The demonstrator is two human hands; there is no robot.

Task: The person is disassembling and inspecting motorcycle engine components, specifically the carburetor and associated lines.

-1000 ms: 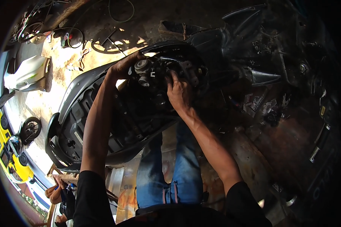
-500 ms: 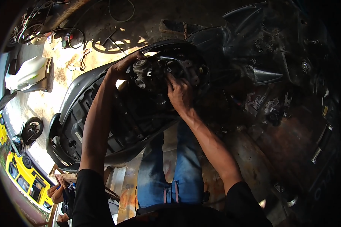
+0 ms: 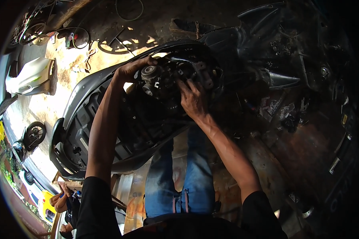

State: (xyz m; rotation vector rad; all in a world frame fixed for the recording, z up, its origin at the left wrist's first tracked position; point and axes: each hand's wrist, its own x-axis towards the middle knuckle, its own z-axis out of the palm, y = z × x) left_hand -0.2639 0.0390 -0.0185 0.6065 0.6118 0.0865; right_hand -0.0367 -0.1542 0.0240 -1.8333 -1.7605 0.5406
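Note:
My left hand (image 3: 129, 71) grips the side of a dark metal engine part (image 3: 149, 71) that has round silver housings, its fingertips curled over the top. Just right of it, my right hand (image 3: 192, 101) reaches in with bent, separated fingers, touching the shadowed mechanism (image 3: 180, 71); its fingertips are hard to make out. Around both hands lies a dark two-wheeler body (image 3: 83, 99) with an exposed moulded inner compartment, stretching down to the left.
Dark body panels (image 3: 259, 28) lie at upper right, a white panel (image 3: 30, 75) at left. Hoses (image 3: 75, 38) and small parts (image 3: 287, 115) are scattered around. A motorcycle wheel (image 3: 35, 133), a yellow vehicle (image 3: 48, 201) and another person's arms (image 3: 60, 201) appear at left.
My right hand has shifted slightly rightward, its fingers more spread. My left hand stays in place. At the far left, yellow vehicles have moved, and a white one now shows.

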